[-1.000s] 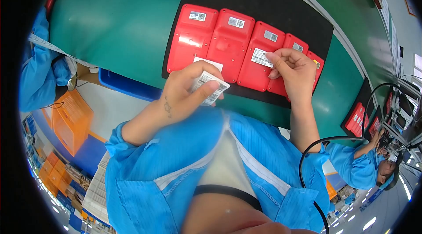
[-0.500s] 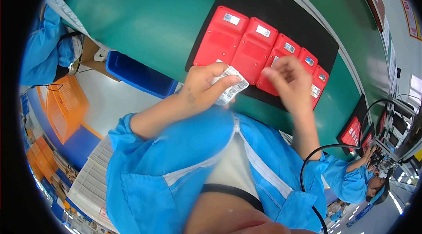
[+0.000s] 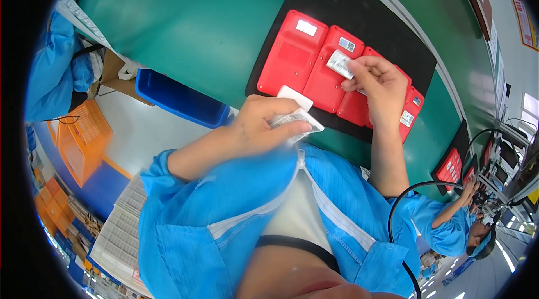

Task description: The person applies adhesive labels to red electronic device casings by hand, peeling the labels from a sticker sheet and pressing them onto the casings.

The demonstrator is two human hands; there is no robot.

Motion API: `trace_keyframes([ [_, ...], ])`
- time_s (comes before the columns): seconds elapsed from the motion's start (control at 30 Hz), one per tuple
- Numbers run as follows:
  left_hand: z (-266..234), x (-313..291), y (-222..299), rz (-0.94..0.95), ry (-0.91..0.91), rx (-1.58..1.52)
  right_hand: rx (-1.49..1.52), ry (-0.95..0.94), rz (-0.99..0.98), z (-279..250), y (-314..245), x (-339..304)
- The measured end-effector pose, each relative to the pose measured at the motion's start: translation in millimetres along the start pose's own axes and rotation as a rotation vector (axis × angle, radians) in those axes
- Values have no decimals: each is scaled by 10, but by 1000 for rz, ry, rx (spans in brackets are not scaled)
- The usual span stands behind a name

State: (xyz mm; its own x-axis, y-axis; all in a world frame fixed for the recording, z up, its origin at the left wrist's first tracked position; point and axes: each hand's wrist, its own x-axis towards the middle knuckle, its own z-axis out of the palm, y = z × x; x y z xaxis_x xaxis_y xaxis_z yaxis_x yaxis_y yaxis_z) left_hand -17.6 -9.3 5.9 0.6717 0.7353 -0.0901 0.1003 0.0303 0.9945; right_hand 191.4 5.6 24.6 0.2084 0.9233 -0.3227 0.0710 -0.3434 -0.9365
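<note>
Head view: a person in a blue smock works over a green bench, both forearms reaching up from the lower edge.
Left hand (image 3: 264, 125): nearest the body, fingers curled and pressed together around a small stack of white labels (image 3: 296, 120), thumb lying on top.
Right hand (image 3: 382, 88): further out, thumb and forefinger pinching a single white label (image 3: 339, 64) just above the red cases, other fingers loosely bent.
Red cases (image 3: 292, 55): a row lying side by side on a black mat (image 3: 337, 1), several already bearing a small label.
Further off: a blue bin (image 3: 179, 99) at the bench edge, left.
Change: half a second ago the two hands were close together at the stack; now the right hand has moved out over the cases with one label.
</note>
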Motion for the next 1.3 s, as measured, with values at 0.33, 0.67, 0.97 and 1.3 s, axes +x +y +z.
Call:
trace_keyframes([
  [0.33,-130,-47,12,-32,95,-55,-209,34,61,82,-55,-50],
  [0.67,-112,-31,-31,-134,122,-312,-427,43,11,124,-105,-25],
  [0.97,-84,-92,-76,-145,235,-377,22,-359,-6,365,-109,-317],
  [1.3,-248,-191,-147,-167,99,-281,2,36,-264,529,-89,-117],
])
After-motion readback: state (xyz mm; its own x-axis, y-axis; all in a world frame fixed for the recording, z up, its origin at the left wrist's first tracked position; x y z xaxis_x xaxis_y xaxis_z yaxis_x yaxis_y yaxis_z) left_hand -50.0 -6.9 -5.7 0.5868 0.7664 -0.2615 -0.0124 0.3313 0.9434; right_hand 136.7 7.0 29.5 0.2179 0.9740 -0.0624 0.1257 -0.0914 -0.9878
